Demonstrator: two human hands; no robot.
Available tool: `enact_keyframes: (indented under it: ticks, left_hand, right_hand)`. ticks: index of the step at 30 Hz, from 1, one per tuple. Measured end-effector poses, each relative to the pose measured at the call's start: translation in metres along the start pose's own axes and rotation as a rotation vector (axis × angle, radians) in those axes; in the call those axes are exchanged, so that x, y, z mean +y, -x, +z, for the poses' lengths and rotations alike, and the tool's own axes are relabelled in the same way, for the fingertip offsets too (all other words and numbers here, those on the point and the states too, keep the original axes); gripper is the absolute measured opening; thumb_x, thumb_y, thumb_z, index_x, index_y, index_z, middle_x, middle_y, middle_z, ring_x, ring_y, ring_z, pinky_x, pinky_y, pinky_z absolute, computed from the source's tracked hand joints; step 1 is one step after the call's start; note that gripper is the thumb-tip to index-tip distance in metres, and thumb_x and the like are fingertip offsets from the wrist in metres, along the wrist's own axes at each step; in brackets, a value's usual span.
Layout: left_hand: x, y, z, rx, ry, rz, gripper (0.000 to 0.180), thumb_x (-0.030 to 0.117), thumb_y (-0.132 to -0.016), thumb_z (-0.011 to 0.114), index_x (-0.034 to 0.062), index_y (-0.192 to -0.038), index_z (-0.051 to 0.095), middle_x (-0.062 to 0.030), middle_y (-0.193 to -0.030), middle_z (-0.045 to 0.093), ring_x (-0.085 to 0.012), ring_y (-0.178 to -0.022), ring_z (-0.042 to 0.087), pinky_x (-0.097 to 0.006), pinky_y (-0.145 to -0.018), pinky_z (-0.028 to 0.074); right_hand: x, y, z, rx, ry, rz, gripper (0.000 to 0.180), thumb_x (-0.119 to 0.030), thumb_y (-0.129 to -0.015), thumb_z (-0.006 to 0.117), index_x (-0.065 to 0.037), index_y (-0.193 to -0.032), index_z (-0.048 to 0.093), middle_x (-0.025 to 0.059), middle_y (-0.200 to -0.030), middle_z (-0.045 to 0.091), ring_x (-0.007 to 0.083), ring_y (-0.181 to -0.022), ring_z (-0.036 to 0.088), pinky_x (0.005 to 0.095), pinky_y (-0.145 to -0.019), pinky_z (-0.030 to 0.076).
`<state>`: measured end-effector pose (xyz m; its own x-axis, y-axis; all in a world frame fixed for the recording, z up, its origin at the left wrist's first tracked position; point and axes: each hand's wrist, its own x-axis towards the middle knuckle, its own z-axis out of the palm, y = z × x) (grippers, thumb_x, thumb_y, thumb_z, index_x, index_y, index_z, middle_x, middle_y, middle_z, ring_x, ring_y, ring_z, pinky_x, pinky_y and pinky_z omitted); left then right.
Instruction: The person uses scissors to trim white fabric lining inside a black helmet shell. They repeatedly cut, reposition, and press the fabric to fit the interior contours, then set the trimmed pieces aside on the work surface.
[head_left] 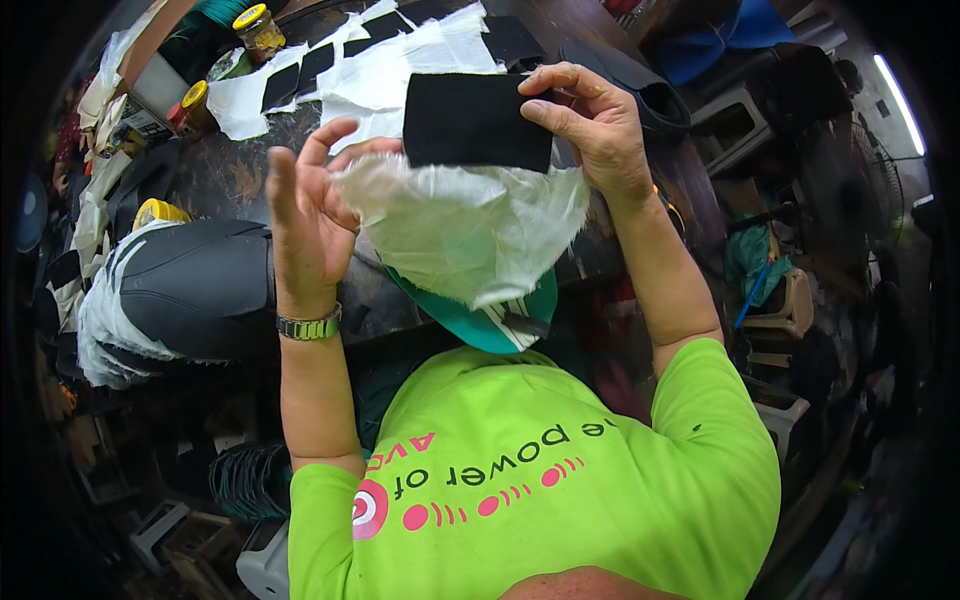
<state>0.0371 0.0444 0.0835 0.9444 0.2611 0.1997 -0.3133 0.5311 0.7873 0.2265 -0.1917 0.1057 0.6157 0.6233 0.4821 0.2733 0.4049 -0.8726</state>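
My right hand (601, 128) pinches the upper right corner of a black rectangular fabric piece (476, 122) between thumb and fingers. A frayed white cloth (470, 228) hangs along the lower edge of that piece. How the two are joined cannot be made out. To the left, my left hand (312, 215) is open with its fingers spread, close to the cloth's left edge; some fingertips are partly behind it. Below the cloth, a teal green item with white stripes (470, 325) lies near my lap, partly covered.
More white cloth pieces (240, 105) with black patches lie across the dark table (235, 170). Jars with yellow lids (260, 35) stand at the far left. A rounded dark grey padded form (195, 290) is left of my wrist. Stools and a beige plastic chair (785, 305) are at right.
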Motion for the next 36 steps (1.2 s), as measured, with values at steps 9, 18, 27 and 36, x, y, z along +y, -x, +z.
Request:
enact_keyframes:
  ticks: [9,18,27,36]
  left_hand:
    - [0.008,0.011,0.040,-0.001,-0.018,-0.197,0.078,0.052,-0.101,0.059,0.0022,-0.157,0.037,-0.0131,-0.115,0.068,-0.0204,-0.107,0.069,-0.033,-0.093,0.057]
    - [0.007,-0.105,-0.038,0.413,-0.989,0.158,0.044,0.015,-0.088,0.071,0.0106,-0.131,0.070,-0.0073,-0.096,0.075,-0.0203,-0.095,0.073,-0.033,-0.079,0.057]
    - [-0.050,-0.174,-0.115,0.674,-1.650,-0.071,0.047,0.021,-0.089,0.071,0.0229,-0.135,0.065,-0.0174,-0.132,0.067,-0.0359,-0.121,0.064,-0.051,-0.099,0.050]
    - [-0.061,-0.158,-0.116,0.418,-1.825,-0.253,0.053,0.032,-0.086,0.077,0.0223,-0.138,0.066,-0.0070,-0.146,0.059,-0.0310,-0.133,0.056,-0.054,-0.111,0.043]
  right_hand:
    - [-0.007,0.014,0.033,0.113,0.065,0.017,0.027,0.008,-0.087,0.073,-0.001,-0.112,0.072,0.0014,-0.106,0.070,0.0065,-0.094,0.062,0.0208,-0.087,0.050]
    - [0.099,-0.093,-0.008,0.176,0.280,0.200,0.032,-0.014,-0.095,0.074,-0.004,-0.125,0.068,0.0041,-0.095,0.071,0.0128,-0.081,0.071,0.0267,-0.067,0.058]
    - [0.180,-0.120,-0.100,-0.116,1.459,0.162,0.044,-0.001,-0.086,0.061,-0.025,-0.120,0.076,0.0124,-0.122,0.067,0.0375,-0.119,0.060,0.0465,-0.101,0.052]
    - [0.137,-0.094,-0.079,-0.051,1.259,-0.253,0.024,-0.009,-0.088,0.070,-0.021,-0.107,0.080,0.0025,-0.106,0.070,0.0277,-0.099,0.063,0.0383,-0.088,0.052]
